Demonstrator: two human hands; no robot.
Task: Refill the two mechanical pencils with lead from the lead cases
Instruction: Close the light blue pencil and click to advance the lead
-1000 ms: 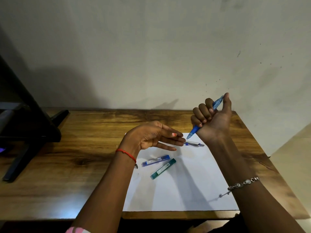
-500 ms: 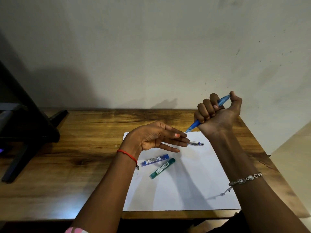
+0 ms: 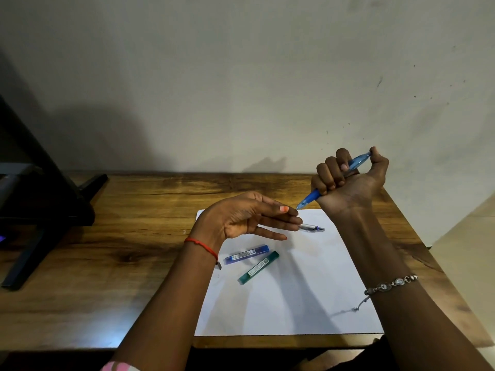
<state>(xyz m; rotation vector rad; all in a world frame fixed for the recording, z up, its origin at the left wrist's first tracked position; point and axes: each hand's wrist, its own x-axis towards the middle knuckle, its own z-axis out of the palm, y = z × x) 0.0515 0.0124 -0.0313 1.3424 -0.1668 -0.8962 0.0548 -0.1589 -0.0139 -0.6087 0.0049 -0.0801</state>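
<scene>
My right hand (image 3: 351, 180) is fisted around a blue mechanical pencil (image 3: 310, 198), raised above the table, thumb pressed on its top end, tip pointing down-left. My left hand (image 3: 246, 218) hovers palm-up over the sheet, fingers extended and apart, fingertips just under the pencil tip; nothing shows in it. A second, silver pencil (image 3: 312, 227) lies on the white paper (image 3: 308, 290), partly hidden by my left fingers. A blue lead case (image 3: 246, 254) and a green lead case (image 3: 258, 267) lie side by side on the paper below my left hand.
The paper rests on a wooden table (image 3: 107, 250) set against a pale wall. A black stand (image 3: 40, 199) occupies the table's far left. A small dark piece (image 3: 219, 265) lies by my left wrist. The table's right edge drops to the floor.
My right hand has drifted right and tilted, bending the thumb down onto the pencil's top. The left hand shifted slightly right beneath the pencil tip.
</scene>
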